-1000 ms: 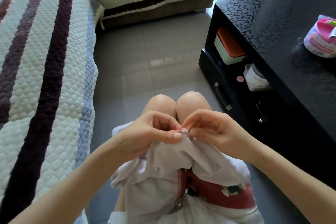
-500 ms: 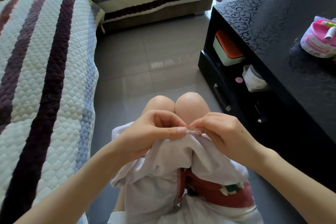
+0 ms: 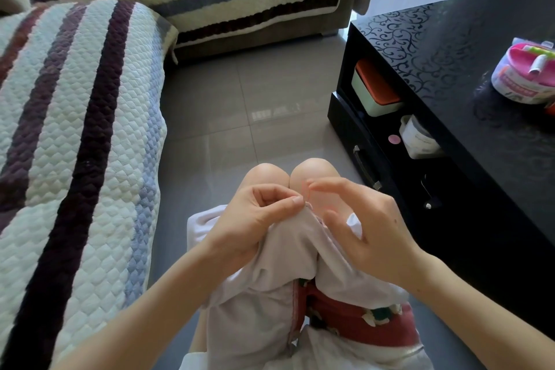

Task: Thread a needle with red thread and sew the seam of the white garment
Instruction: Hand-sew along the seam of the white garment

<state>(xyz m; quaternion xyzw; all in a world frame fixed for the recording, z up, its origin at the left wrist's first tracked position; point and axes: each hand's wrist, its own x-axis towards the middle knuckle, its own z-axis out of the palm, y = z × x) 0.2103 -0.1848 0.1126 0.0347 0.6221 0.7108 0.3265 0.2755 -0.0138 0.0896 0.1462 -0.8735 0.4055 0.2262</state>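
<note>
Left hand pinches the garment edge, thumb on forefinger. Right hand just beside it, fingers spread loose, grips nothing; faint thread between them.

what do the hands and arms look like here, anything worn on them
The left hand and right hand are bare: no gloves, rings, watch or bracelets. No sleeves show on the arms as far as the frame reaches. Nails look short and unpainted. A small dark spot marks the back of the right hand.
</note>
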